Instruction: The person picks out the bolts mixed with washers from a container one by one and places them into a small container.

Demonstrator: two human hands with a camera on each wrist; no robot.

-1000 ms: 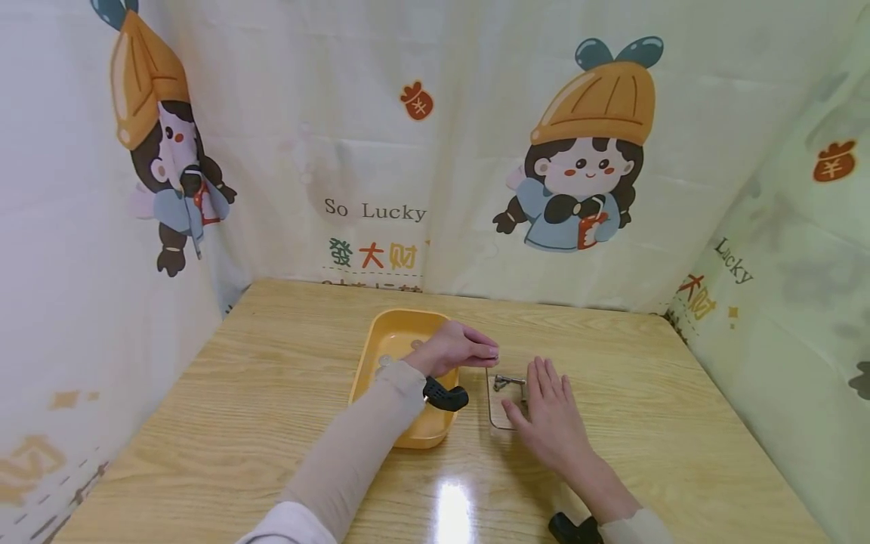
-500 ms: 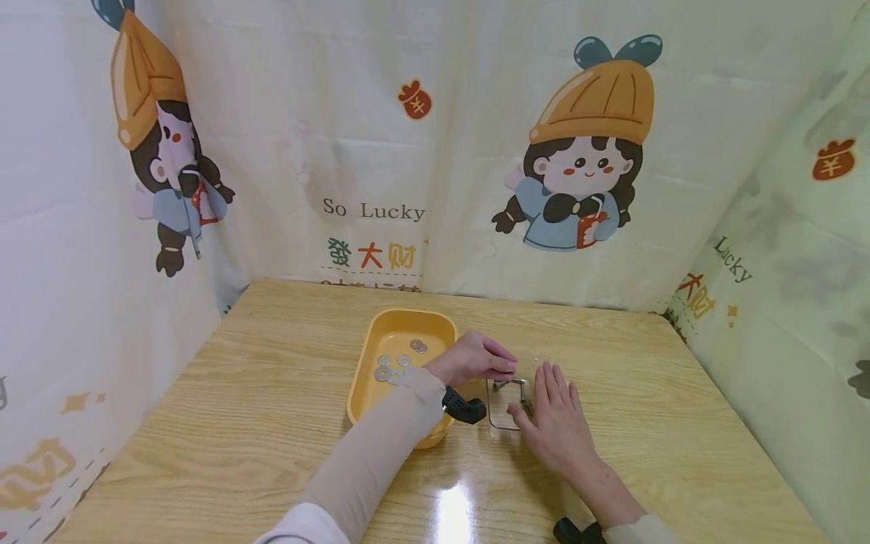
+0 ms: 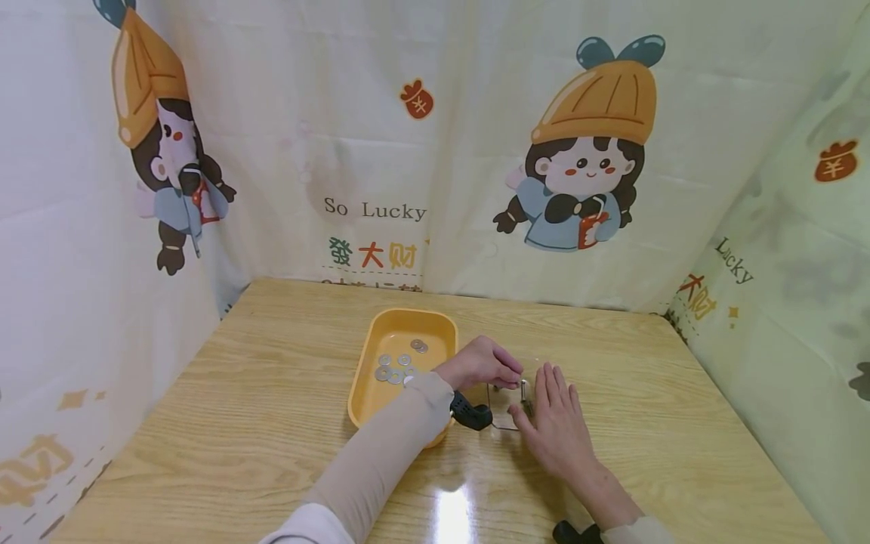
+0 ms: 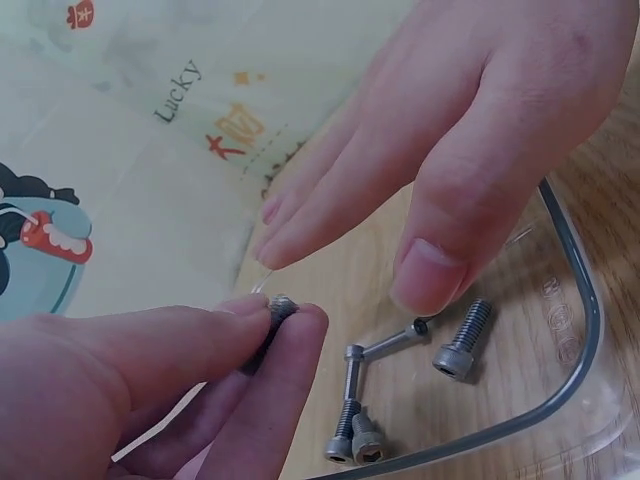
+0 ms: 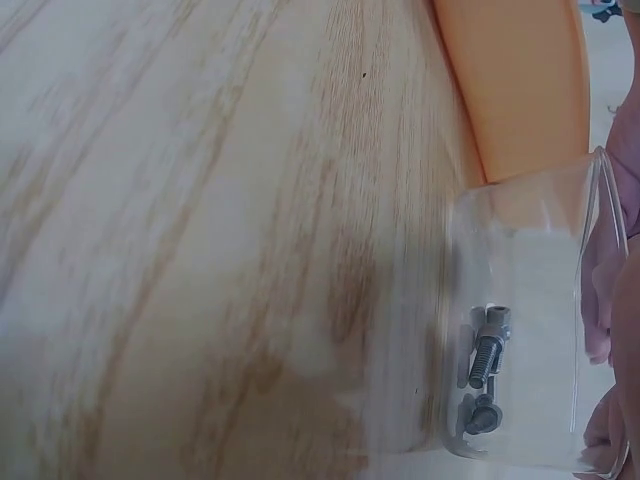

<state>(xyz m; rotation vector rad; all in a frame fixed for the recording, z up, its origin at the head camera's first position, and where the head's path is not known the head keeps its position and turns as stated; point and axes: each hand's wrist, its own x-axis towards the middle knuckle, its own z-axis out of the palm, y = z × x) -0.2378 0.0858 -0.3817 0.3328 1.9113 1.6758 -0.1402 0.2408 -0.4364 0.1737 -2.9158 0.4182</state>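
My left hand (image 3: 482,361) is over a clear plastic box (image 5: 520,440), thumb and forefinger pinching a small screw (image 4: 284,303) whose knurled end shows between the fingertips. Most of that screw is hidden by the fingers. Inside the box lie several metal socket-head screws (image 4: 455,350), some upright or leaning and some flat, as the left wrist view shows. My right hand (image 3: 561,423) rests at the box's right side with straight fingers, the thumb reaching over the rim.
Left of the box stands a yellow-orange tray (image 3: 363,408) holding several flat metal washers (image 3: 384,373); my left forearm crosses over it. Both stand on a wood-grain table (image 3: 272,363). A printed curtain (image 3: 476,151) hangs behind and at the sides.
My left hand has moved right and slightly nearer, from the tray's right edge to over the box, uncovering more washers. The right hand has shifted slightly right, fingers still straight.
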